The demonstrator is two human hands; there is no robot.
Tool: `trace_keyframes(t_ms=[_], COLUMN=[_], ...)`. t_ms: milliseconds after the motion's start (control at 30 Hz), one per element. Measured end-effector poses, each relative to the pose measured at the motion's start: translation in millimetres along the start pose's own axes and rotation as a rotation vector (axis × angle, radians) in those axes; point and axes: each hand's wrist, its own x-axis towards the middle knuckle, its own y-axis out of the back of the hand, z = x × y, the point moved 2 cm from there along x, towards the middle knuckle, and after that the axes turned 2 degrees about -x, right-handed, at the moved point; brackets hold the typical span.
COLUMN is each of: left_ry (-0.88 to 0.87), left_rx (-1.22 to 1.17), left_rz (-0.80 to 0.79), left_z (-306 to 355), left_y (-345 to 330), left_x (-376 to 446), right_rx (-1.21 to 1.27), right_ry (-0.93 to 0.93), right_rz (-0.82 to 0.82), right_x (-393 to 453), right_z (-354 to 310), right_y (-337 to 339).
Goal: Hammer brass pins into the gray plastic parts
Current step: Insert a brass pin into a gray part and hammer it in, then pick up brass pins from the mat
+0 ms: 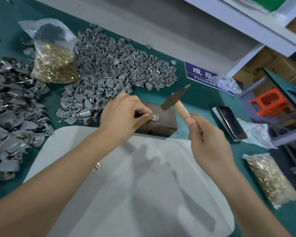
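A small gray plastic part (155,117) lies on a dark wooden block (162,123) at the table's middle. My left hand (125,115) pinches that part at its left side, where a brass pin shows as a small glint. My right hand (208,139) grips the wooden handle of a hammer (173,100). The hammer's dark metal head is raised above and to the right of the part, not touching it.
A heap of gray parts (116,65) fills the table behind the block; a darker heap (9,113) lies at the left. One open bag of brass pins (54,65) stands at the back, another bag (270,180) lies front right. A phone (231,124) and a blue sign (203,75) sit right.
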Motion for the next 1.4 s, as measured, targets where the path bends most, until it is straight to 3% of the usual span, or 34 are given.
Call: trace_keyframes(t_ms=[67,200,267,367,667,800,900,967,1133,1400], left_ry=[0.002,0.002,-0.004,-0.005,-0.011,-0.068,-0.123,-0.146,-0.062,0.282], left_rx=[-0.007,0.029,0.043,0.051,0.034,-0.063,-0.035,-0.007,0.118,0.334], left_rz=[-0.004,0.013,0.018,0.02,-0.02,0.047,0.083,0.092,0.183,0.271], left_z=[-0.9,-0.1,0.5,1.0,4.8,15.5,22.8,23.3,-8.3,-74.7], left_y=[-0.2,-0.2,-0.4,-0.1,2.1,22.9,46.6,64.6,126.8,217.9], left_x=[-0.1,0.5,0.3,-0.4,0.1,-2.6,-16.5,-30.9,-64.2,-122.9], right_rx=[0.122,-0.048,-0.144,-0.048,0.125,0.159,0.39,0.543,0.589,0.506], right_ry=[-0.002,-0.026,-0.019,0.014,0.204,0.17,0.137,0.196,0.357,0.574], right_rz=[0.072,-0.128,-0.028,0.042,-0.267,-0.134,0.047,0.059,-0.064,-0.368], right_x=[-4.4,-7.3,-9.5,-26.4,-60.2,-47.5,-23.7,-8.8,14.7,26.6], right_z=[-4.0,0.7,7.1,11.9,20.1,6.1,-23.2,-54.4,-138.8,-259.3], right_y=[0.5,-1.8,3.8,-0.3,-31.7,-33.5,-28.8,-31.7,-63.9,-129.1])
